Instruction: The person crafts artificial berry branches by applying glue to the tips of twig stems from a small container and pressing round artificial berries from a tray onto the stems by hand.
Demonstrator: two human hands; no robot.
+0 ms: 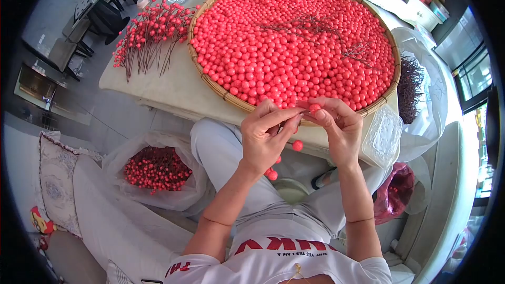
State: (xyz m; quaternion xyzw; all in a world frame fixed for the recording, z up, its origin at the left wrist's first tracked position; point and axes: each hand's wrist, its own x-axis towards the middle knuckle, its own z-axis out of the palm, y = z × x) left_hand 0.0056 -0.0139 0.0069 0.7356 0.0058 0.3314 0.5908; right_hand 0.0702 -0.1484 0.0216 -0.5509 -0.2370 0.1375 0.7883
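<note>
In front of the basket's near rim my two hands meet. My left hand (pixel 267 134) is closed on a stem of red berries, most of which its fingers hide. Below that hand several berries show, one round red berry (pixel 298 145) among them. Between the thumb and fingers of my right hand (pixel 339 129) a single red bead-like berry (pixel 314 108) is pinched, close to my left fingertips. Just beyond both hands lies a wide round woven basket (pixel 230 98), filled with loose red berries (pixel 284 47). Bare brown twigs (pixel 310 25) rest on top of them.
Finished-looking berry stems (pixel 150 34) lie on the table (pixel 121 79) left of the basket. A plastic bag (pixel 113 163) of berry stems stands on the lower left. To the right are a bag of dark twigs (pixel 410 87), a clear plastic container (pixel 382 137) and a red bag (pixel 394 192).
</note>
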